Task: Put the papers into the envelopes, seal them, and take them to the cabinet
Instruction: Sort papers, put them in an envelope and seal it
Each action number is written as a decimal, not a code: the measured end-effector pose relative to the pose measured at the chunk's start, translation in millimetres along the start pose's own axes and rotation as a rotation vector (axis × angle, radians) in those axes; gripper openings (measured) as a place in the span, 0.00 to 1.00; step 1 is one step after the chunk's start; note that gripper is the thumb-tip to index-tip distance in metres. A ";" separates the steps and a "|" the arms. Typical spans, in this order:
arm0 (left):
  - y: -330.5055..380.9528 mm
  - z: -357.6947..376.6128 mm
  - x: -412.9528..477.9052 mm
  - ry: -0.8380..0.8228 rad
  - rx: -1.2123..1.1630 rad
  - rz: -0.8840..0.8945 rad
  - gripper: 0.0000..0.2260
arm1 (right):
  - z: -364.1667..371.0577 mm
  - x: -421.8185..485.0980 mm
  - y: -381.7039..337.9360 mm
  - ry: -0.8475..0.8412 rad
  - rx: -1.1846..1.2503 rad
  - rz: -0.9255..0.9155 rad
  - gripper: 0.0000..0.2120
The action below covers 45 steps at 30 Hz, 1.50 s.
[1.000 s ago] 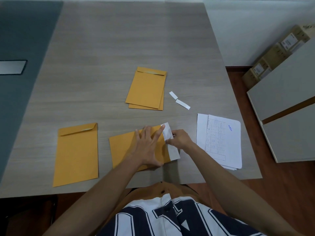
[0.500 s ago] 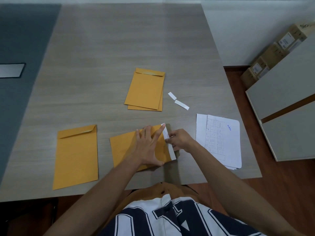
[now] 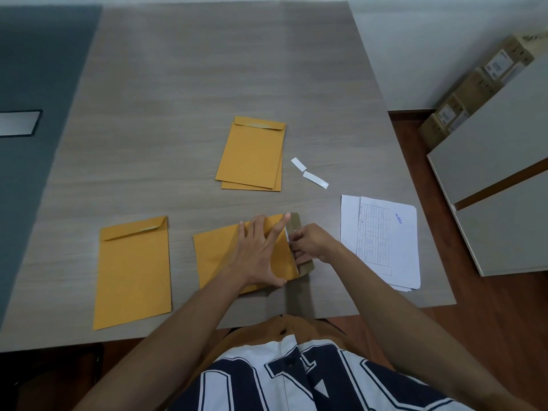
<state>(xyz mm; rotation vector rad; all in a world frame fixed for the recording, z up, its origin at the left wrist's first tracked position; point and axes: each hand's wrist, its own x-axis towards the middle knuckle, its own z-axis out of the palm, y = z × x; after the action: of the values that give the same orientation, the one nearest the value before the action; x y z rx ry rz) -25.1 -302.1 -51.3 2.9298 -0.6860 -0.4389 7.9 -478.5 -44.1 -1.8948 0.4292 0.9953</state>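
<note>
A yellow envelope (image 3: 216, 256) lies sideways near the table's front edge, its brownish flap (image 3: 295, 222) open to the right. My left hand (image 3: 261, 250) lies flat on it with fingers spread, pressing it down. My right hand (image 3: 311, 243) pinches a white peel strip (image 3: 288, 233) at the flap's inner edge. Just right of my hands lies a stack of printed papers (image 3: 382, 241). Another envelope (image 3: 133, 271) with its flap folded lies at the front left. Two stacked envelopes (image 3: 252, 155) lie further back in the middle.
Two loose white strips (image 3: 298, 164) (image 3: 315, 179) lie beside the stacked envelopes on the wood-grain table (image 3: 207, 69). A grey cabinet (image 3: 498, 179) stands on the floor to the right, with cardboard boxes (image 3: 474, 90) behind it.
The white strip that covered the flap is now mostly pulled off, showing the brownish flap beneath. My right hand has shifted along the flap. My left hand has stayed flat on the envelope.
</note>
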 end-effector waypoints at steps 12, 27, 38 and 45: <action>-3.2 4.3 -1.8 -0.015 0.025 -0.016 0.64 | -0.4 3.9 0.3 -0.158 0.052 -0.028 0.13; -8.2 21.0 6.6 -0.055 0.023 -0.182 0.38 | -6.4 12.4 22.4 0.344 -0.268 -0.346 0.04; -6.3 8.1 32.0 -0.085 0.108 -0.138 0.44 | 3.2 20.4 20.0 0.342 -0.599 -0.506 0.15; -7.5 8.9 33.0 -0.080 0.093 -0.138 0.44 | 0.6 20.7 16.1 0.337 -0.615 -0.524 0.13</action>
<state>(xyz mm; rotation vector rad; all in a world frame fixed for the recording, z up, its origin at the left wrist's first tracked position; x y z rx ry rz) 3.7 -310.5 -69.4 3.0740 -0.5289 -0.5542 10.0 -484.1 -69.7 -2.5566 -0.2230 0.4753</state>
